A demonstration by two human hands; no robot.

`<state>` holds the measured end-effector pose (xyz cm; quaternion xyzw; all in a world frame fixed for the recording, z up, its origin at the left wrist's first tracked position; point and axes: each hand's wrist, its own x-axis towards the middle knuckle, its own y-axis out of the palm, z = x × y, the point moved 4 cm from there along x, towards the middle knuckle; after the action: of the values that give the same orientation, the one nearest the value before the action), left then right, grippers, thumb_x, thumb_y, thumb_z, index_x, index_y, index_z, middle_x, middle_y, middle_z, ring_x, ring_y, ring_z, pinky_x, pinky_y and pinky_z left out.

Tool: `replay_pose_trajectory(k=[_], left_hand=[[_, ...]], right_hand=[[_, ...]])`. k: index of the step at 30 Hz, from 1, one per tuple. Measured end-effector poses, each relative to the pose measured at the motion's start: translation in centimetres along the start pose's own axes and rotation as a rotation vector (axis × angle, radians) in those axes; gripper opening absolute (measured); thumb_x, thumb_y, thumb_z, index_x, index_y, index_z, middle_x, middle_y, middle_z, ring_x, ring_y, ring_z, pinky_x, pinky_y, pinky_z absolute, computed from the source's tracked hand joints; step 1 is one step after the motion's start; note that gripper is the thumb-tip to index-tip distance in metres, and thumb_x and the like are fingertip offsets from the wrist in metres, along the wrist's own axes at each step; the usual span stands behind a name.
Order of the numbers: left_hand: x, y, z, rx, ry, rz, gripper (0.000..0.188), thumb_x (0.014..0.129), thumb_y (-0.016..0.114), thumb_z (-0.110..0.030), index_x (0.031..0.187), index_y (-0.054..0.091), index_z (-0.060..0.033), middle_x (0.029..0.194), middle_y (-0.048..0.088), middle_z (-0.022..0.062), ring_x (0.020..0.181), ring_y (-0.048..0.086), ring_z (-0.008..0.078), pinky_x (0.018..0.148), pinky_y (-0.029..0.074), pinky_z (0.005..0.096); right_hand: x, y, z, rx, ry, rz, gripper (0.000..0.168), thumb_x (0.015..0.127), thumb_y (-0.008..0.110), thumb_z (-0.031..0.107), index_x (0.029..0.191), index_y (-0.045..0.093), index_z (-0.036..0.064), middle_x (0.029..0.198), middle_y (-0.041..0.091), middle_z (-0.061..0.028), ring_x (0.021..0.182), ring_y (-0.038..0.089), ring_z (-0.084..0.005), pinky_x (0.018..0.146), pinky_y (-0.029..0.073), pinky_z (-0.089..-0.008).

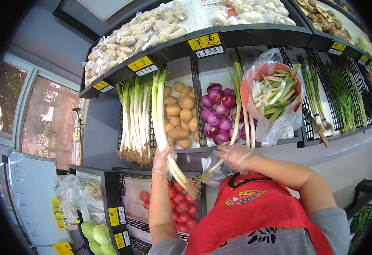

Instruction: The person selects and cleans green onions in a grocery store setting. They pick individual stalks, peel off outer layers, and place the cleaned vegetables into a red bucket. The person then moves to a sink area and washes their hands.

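Both of my hands wear clear plastic gloves. My left hand (163, 160) grips a thick leek-like green onion (159, 124), its green top up over the potatoes (179, 110) and its roots hanging below my wrist. My right hand (237, 156) is at a thinner green onion (236, 124) that slants down in front of the purple onions (219, 114); its fingers look extended, and whether they grip the stalk is unclear. The root ends of both stalks come close together. Right of the thin stalk, a pink bucket (248, 95) lined with clear plastic holds leaf trimmings (275, 92).
Upright green onions (136, 118) fill the left bin. A knife (319, 131) lies at the right shelf edge. Bagged ginger (135, 32) and garlic (253, 14) sit on the upper shelf. Red tomatoes (182, 207) and round cabbages (101, 234) stand below, left. Mesh dividers (197, 95) separate the bins.
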<state>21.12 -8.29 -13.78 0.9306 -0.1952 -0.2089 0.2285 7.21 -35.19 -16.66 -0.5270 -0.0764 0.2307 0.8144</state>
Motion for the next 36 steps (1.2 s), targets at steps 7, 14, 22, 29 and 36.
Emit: replay_pose_trajectory(k=[7,14,22,29,36], left_hand=[[-0.6,0.5,-0.3,-0.027,0.006,0.031,0.045,0.088,0.072,-0.011,0.126,0.050,-0.0068,0.081,0.051,0.0023,0.065,0.051,0.0125,0.057,0.044,0.0259],[-5.9,-0.8,-2.4,0.211,-0.122,-0.015,0.049,0.084,0.076,-0.010,0.125,0.050,-0.0029,0.079,0.057,0.0076,0.064,0.056,0.0173,0.060,0.048,0.0309],[-13.8,0.3,-1.9,0.419,0.039,-0.129,0.037,0.085,0.073,0.002,0.118,0.056,-0.0004,0.088,0.067,0.0084,0.079,0.065,0.0151,0.074,0.054,0.0304],[-16.5,3.9,-0.3,0.553,0.211,-0.296,0.021,0.088,0.071,0.002,0.105,0.060,-0.0044,0.091,0.066,0.0037,0.078,0.060,0.0113,0.070,0.051,0.0252],[-13.1,9.3,-0.5,0.635,0.304,-0.181,0.019,0.093,0.067,-0.004,0.110,0.060,-0.0019,0.093,0.067,0.0054,0.080,0.062,0.0131,0.073,0.052,0.0275]], right_hand=[[3.2,8.4,-3.2,-0.372,-0.057,0.270,0.028,0.086,0.066,0.021,0.111,0.072,0.010,0.115,0.068,-0.0086,0.114,0.062,-0.0280,0.093,0.049,-0.0458],[3.2,10.2,-8.4,-0.576,0.056,0.124,0.017,0.084,0.060,0.013,0.086,0.073,0.003,0.084,0.073,-0.0130,0.080,0.072,-0.0301,0.069,0.054,-0.0441],[2.4,3.6,-6.7,-0.357,0.233,0.146,0.018,0.083,0.059,0.011,0.090,0.074,0.004,0.089,0.074,-0.0142,0.087,0.073,-0.0298,0.075,0.058,-0.0434],[3.6,-6.4,4.9,0.575,0.042,-0.340,0.048,0.092,0.066,0.039,0.124,0.059,0.004,0.106,0.070,-0.0184,0.097,0.070,-0.0334,0.088,0.054,-0.0462],[8.5,-16.5,7.8,1.845,-0.145,-0.455,0.052,0.100,0.059,0.015,0.148,0.039,0.006,0.131,0.061,-0.0157,0.116,0.064,-0.0291,0.098,0.056,-0.0440]])
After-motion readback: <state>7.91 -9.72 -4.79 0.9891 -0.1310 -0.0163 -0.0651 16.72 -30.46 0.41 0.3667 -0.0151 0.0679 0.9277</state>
